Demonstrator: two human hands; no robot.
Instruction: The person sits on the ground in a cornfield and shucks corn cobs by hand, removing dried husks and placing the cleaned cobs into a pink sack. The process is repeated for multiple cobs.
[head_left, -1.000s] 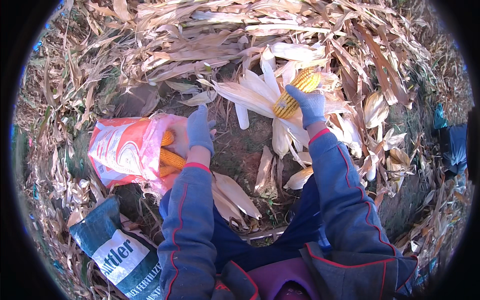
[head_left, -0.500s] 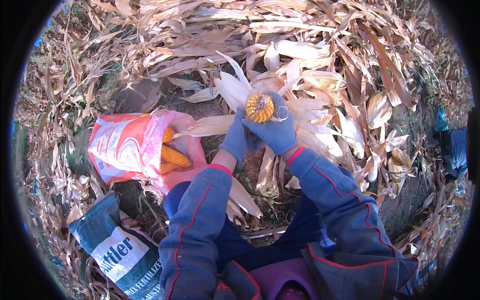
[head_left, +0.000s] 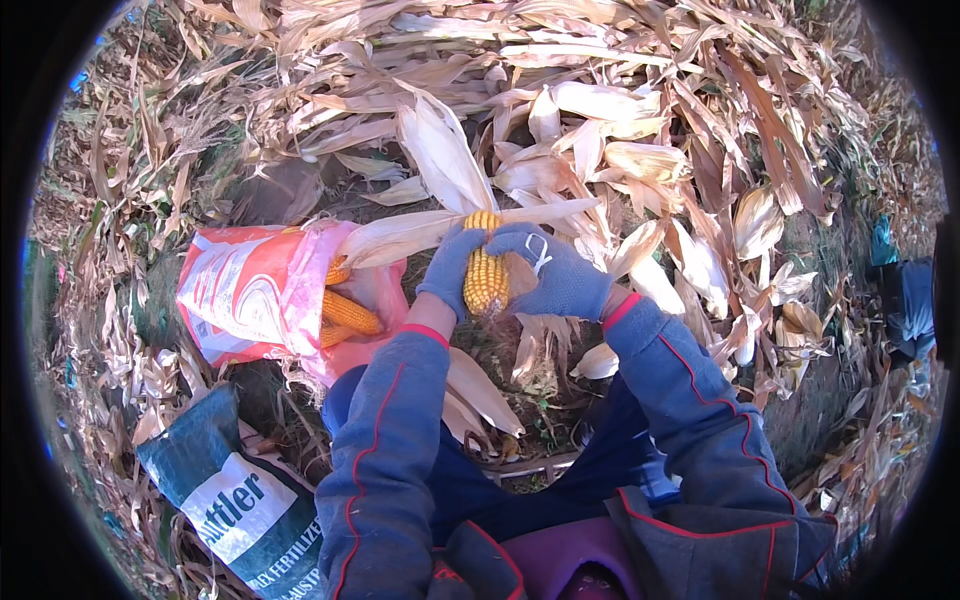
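Note:
An ear of corn (head_left: 485, 275) with bare orange-yellow kernels is held between both my gloved hands, its tip toward me. My left hand (head_left: 447, 268), in a blue knit glove, wraps its left side. From the right, my right hand (head_left: 560, 275) closes round the upper part, a white loop of string on the glove's back. Pale dry husk leaves (head_left: 440, 155) spread from the far end of the ear. To the left lies a pink and orange sack (head_left: 245, 290), its mouth facing the hands, with several husked ears (head_left: 348, 314) inside.
A dark green bag (head_left: 205, 440) with a white panel lies at the lower left. Dry husks and stalks (head_left: 640, 100) cover the ground ahead and to the right. Something blue (head_left: 910, 305) sits at the far right edge.
The ear has tipped over, from end-on to lying lengthwise with its tip toward me, and moved slightly left and nearer. My hands have spread a little, the left shifting left.

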